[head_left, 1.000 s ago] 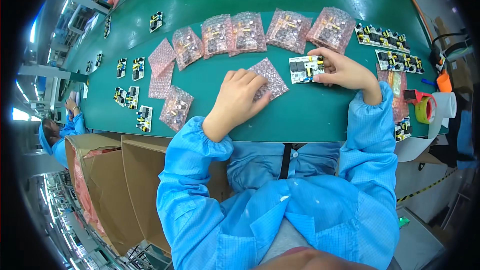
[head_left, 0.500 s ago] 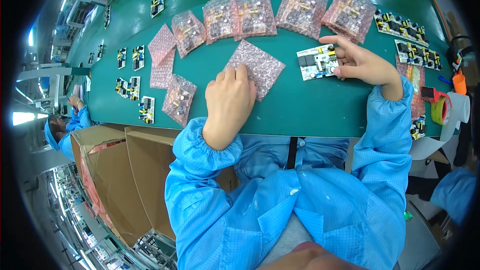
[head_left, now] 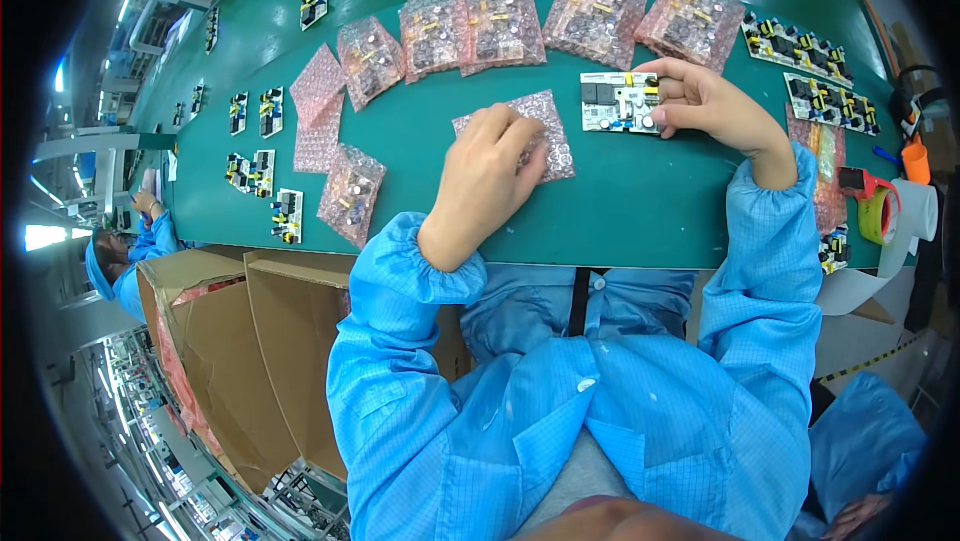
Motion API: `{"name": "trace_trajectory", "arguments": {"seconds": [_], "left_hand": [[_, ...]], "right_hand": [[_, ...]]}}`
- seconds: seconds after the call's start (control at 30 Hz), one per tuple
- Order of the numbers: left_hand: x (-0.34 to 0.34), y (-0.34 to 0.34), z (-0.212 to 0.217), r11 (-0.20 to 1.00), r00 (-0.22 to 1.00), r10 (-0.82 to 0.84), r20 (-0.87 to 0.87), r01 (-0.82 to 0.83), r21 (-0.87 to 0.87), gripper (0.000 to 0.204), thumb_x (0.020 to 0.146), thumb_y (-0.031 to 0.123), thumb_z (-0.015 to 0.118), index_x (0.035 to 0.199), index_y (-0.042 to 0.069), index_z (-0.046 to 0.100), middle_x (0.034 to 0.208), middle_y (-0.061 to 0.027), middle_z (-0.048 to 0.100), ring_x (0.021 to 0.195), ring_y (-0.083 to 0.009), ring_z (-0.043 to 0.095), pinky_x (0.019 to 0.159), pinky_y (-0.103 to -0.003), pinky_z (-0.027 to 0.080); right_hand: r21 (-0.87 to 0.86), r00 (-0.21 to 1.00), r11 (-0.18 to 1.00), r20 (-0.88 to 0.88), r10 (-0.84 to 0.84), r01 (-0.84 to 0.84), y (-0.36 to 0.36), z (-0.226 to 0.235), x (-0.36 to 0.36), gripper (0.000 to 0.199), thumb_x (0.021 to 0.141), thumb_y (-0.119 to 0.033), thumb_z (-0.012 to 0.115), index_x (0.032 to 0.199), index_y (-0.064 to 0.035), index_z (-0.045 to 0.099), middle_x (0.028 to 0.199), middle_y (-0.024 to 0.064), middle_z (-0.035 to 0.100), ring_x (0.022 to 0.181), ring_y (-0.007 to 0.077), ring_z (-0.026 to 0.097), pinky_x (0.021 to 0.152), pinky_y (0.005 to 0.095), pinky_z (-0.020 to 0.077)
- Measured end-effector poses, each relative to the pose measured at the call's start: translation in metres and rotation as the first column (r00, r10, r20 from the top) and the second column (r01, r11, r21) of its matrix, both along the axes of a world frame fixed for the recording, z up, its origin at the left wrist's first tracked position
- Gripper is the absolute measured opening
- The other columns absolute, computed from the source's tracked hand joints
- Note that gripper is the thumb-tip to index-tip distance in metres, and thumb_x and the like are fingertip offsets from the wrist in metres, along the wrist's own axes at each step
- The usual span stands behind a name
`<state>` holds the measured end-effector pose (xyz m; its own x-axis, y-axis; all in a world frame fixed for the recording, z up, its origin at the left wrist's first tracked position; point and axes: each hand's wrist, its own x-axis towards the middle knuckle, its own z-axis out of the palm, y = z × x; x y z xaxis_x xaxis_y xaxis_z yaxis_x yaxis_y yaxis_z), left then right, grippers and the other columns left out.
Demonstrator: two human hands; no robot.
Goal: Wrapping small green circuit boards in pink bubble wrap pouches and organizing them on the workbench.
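Observation:
An empty-looking pink bubble-wrap bag (head_left: 551, 137) lies on the green table in front of me. My left hand (head_left: 490, 166) is over its left part, fingers curled and closed on it; the fingertips are partly hidden. To the right, my right hand (head_left: 697, 106) pinches the right edge of a white circuit board (head_left: 615, 119) between thumb and fingers. The board carries black, yellow and silver parts and is held close to the table, a short way right of the bag. Beyond it stands a row of filled bubble-wrap bags (head_left: 595, 16).
Bare circuit boards (head_left: 270, 113) lie at the left, more boards (head_left: 835, 103) at the right. Flat pink bags (head_left: 318, 111) and a filled bag (head_left: 352, 194) are left of me. A tape dispenser (head_left: 878, 209) stands far right; an open cardboard box (head_left: 215, 351) sits below the table edge.
My left hand has moved up and right, its fingers now curling over the bag, which has turned and shifted. The right hand has carried the circuit board slightly left, nearer the bag.

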<state>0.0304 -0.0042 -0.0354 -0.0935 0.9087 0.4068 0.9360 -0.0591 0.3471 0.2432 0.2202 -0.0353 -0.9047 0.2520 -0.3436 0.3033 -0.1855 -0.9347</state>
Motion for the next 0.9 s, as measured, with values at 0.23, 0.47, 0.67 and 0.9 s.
{"name": "trace_trajectory", "arguments": {"seconds": [0.23,0.47,0.67,0.9], "left_hand": [[0.009,0.010,-0.011,0.997,0.955,0.015,0.295,0.007,-0.073,0.012,0.079,0.004,0.071,0.088,0.001,0.063,0.087,-0.0130,0.061,0.078,-0.0321,0.063,0.067,-0.042,0.053],[0.006,0.011,-0.017,0.998,0.987,-0.012,0.158,0.003,0.056,0.014,0.073,-0.001,0.071,0.082,0.004,0.061,0.086,-0.0098,0.061,0.076,-0.0293,0.061,0.066,-0.040,0.051],[-0.001,0.009,-0.020,0.992,0.989,0.015,0.145,-0.033,0.121,0.020,0.073,-0.001,0.070,0.088,0.004,0.059,0.091,-0.0091,0.063,0.082,-0.0288,0.060,0.071,-0.040,0.050],[-0.007,0.014,-0.025,0.978,0.997,0.009,-0.081,0.008,0.208,0.022,0.075,-0.001,0.069,0.092,0.004,0.056,0.100,-0.0094,0.067,0.090,-0.0294,0.065,0.085,-0.042,0.050]], "right_hand": [[0.095,0.999,0.995,-0.038,0.025,-0.021,-0.003,0.001,-0.003,0.059,0.089,-0.008,0.071,0.140,-0.0021,0.043,0.107,0.0062,0.066,0.087,0.0085,0.061,0.075,0.0242,0.0512],[0.207,1.000,0.978,-0.021,0.010,-0.006,-0.010,0.003,0.000,0.060,0.089,-0.012,0.070,0.141,-0.0049,0.042,0.107,0.0055,0.066,0.082,0.0079,0.058,0.067,0.0219,0.0486],[0.239,0.995,0.970,-0.102,-0.015,0.039,-0.014,-0.002,-0.007,0.058,0.090,-0.015,0.066,0.143,-0.0065,0.043,0.110,0.0037,0.065,0.083,0.0071,0.057,0.065,0.0215,0.0464],[0.127,0.991,0.992,-0.136,-0.010,0.028,-0.028,0.000,-0.014,0.054,0.090,-0.012,0.061,0.141,-0.0066,0.045,0.113,0.0037,0.065,0.079,0.0043,0.056,0.063,0.0199,0.0455]]}}
